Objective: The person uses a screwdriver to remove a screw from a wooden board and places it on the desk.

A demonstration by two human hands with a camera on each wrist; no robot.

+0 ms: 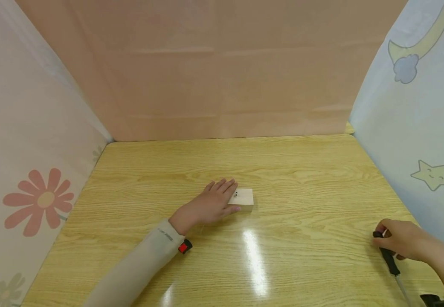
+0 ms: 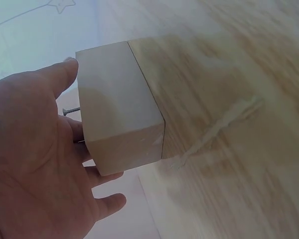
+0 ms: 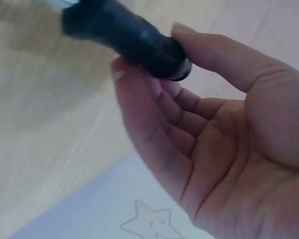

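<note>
A pale wooden block [image 1: 246, 197] lies on the table, left of my right hand. From one of its faces a small metal screw [image 2: 71, 110] sticks out; in the head view it shows as a dark spot on top. My left hand [image 1: 212, 204] holds the block at its left end, thumb along the near side and fingers over the far side. At the right, the thumb and fingers of my right hand [image 1: 402, 241] pinch the butt end of a black-handled screwdriver [image 1: 390, 259]. Its metal shaft points toward the near edge; the tip is out of view.
Under both hands is a wood-grain table [image 1: 302, 170]. A plain peach sheet [image 1: 222, 68] stands along its back. Printed white sheets border the left side [image 1: 26, 140] and the right side [image 1: 417, 123]. Dark wrist gear [image 1: 185, 246] sits by the left cuff.
</note>
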